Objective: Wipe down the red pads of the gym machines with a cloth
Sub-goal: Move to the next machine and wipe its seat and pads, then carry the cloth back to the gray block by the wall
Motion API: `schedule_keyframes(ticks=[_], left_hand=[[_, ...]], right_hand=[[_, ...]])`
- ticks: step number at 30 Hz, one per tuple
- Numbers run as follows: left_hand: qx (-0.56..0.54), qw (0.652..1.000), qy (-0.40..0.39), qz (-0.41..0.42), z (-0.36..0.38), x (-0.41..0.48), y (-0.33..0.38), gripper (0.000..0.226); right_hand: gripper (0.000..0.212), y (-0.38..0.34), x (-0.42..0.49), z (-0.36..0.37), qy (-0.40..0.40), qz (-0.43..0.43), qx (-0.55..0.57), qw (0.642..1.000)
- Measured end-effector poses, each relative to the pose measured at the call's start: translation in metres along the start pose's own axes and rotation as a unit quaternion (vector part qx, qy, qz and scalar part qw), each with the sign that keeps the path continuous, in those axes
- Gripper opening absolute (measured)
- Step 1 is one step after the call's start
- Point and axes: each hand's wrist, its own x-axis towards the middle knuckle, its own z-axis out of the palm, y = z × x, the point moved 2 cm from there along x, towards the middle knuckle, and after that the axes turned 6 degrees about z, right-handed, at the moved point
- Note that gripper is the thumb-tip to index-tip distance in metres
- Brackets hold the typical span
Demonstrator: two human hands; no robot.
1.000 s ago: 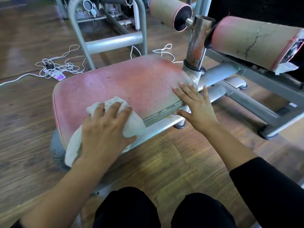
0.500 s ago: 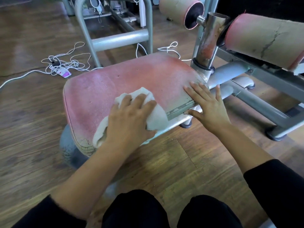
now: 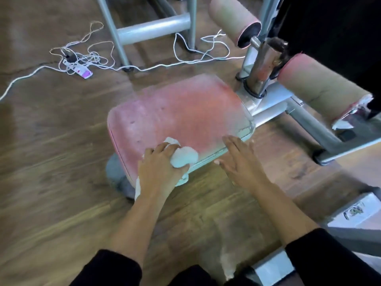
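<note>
Left hand [image 3: 158, 168] clutches a bunched white cloth [image 3: 183, 158] on the red seat pad's [image 3: 181, 116] near edge, most of the pad lying beyond it, while the right hand [image 3: 239, 162] spreads straight fingers farther right along that edge.

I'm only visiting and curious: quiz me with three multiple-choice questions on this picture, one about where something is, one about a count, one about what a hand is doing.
1. Where is the white cloth?
A) on the floor
B) on the near edge of the red seat pad
C) hanging on the metal frame

2. How many roller pads show?
A) one
B) two
C) four

3. How is the right hand?
A) flat, fingers straight
B) clenched in a fist
C) gripping the cloth

Answers:
1 B: the left hand grips it there.
2 B: one is at the top and a second is at the right.
3 A: its fingers lie straight and hold nothing.
</note>
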Motion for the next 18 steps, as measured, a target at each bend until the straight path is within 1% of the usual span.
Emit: schedule_keyframes(ticks=[1,3,5,6,7,9,11,13,16,18], left_hand=[[-0.067,0.997,-0.004,-0.047,-0.010,-0.005,0.001,0.055],[-0.183,0.973,0.009,-0.140,-0.035,-0.020,0.001,0.050],[-0.229,0.954,0.013,-0.195,-0.065,-0.041,-0.003,0.045],[-0.245,0.947,0.019,-0.205,-0.085,-0.051,-0.006,0.045],[-0.255,0.943,0.019,-0.213,-0.107,-0.061,-0.009,0.046],[-0.240,0.943,0.016,-0.229,-0.155,-0.080,-0.012,0.044],[-0.263,0.927,0.047,-0.265,-0.204,-0.098,-0.022,0.040],[-0.267,0.916,0.069,-0.291,-0.253,-0.113,-0.035,0.041],[-0.216,0.928,0.089,-0.290,-0.326,-0.120,-0.070,0.050],[-0.192,0.932,0.095,-0.292,-0.367,-0.118,-0.100,0.056]], right_hand=[[0.065,-0.013,-0.008,-0.007,-0.008,0.009,0.014,1.000],[0.058,-0.040,-0.022,-0.023,-0.016,0.015,0.018,1.000],[0.053,-0.071,-0.035,-0.043,-0.022,0.009,0.012,1.000],[0.050,-0.090,-0.042,-0.055,-0.020,0.006,0.011,1.000],[0.048,-0.110,-0.048,-0.068,-0.014,-0.001,0.010,1.000],[0.044,-0.154,-0.058,-0.095,-0.015,-0.016,0.014,1.000],[0.042,-0.201,-0.061,-0.120,-0.029,-0.035,0.013,0.999],[0.041,-0.249,-0.057,-0.139,-0.044,-0.058,0.003,0.997],[0.049,-0.327,-0.040,-0.154,-0.066,-0.096,-0.018,0.993],[0.049,-0.382,-0.027,-0.155,-0.063,-0.124,-0.034,0.990]])
